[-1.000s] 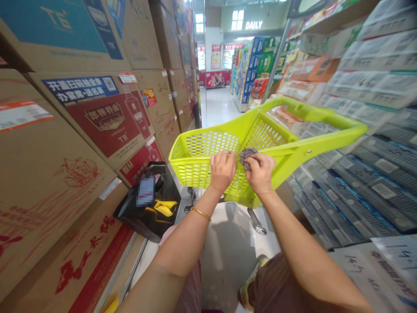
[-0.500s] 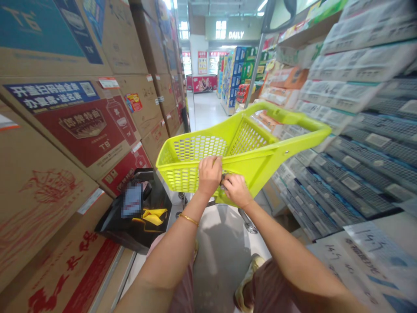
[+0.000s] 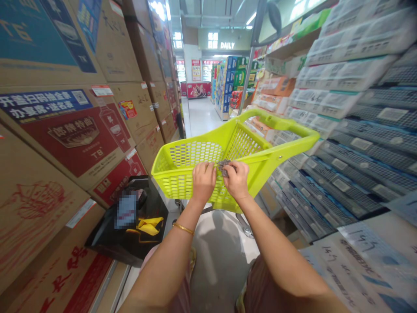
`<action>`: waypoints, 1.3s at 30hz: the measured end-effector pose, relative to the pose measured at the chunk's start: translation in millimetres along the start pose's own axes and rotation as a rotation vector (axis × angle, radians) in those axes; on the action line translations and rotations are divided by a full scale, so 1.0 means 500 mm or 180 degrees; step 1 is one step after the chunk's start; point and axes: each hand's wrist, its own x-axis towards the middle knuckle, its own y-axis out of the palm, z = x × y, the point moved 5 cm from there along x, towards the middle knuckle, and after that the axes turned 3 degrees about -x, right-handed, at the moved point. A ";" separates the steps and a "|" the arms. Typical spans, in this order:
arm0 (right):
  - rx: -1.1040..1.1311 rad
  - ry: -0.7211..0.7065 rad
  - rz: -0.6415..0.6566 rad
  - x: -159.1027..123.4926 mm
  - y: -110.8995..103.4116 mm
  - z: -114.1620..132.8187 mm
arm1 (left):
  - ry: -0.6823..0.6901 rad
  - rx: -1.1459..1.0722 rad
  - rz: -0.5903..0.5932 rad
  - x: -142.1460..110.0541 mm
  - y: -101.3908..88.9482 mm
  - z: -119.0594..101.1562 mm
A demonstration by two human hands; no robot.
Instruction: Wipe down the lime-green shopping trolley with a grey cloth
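Observation:
A lime-green shopping cart (image 3: 260,163) with perforated basket walls stands side-on in front of me. My left hand (image 3: 204,180) is closed over the near rim of its basket, fingers hooked inward. Just right of it, my right hand (image 3: 237,180) pinches a crumpled grey cloth (image 3: 224,166) against the same rim. Part of the cloth is hidden by the fingers, and the two hands are close together. Inside the basket, the part I can see holds nothing.
Cardboard cartons (image 3: 71,134) are stacked along the left. A black bag (image 3: 146,241) with a yellow cloth (image 3: 150,226) sits at their foot. On the right rise stacked packs of tissue (image 3: 345,56) and dark-blue packs (image 3: 368,150). A metal pole (image 3: 249,71) stands behind the cart.
My right hand has risen from the cart's side wall to the rim, and more of the grey cloth shows. My left hand still grips the rim. The view has shifted slightly.

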 end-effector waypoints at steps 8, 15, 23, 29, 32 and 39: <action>-0.0034 -0.0273 0.0482 -0.058 0.029 0.019 | -0.0138 -0.0148 0.0121 0.001 0.000 0.004; -0.0005 -0.0409 0.0514 -0.057 0.016 0.012 | -0.0129 -0.0136 0.0150 0.004 -0.004 -0.001; -0.0065 0.0137 -0.0495 0.005 -0.036 -0.038 | -0.0142 0.0058 0.0060 0.005 -0.007 -0.016; 0.0073 0.0121 0.0266 -0.035 0.000 -0.033 | 0.0197 -0.0197 0.0330 0.021 0.014 -0.058; 0.0066 0.0169 0.0600 -0.062 0.018 -0.029 | 0.0160 -0.0350 0.0428 0.029 0.026 -0.075; 0.0074 0.0016 0.0874 -0.065 0.018 -0.041 | 0.0188 -0.0535 0.0474 0.046 0.049 -0.090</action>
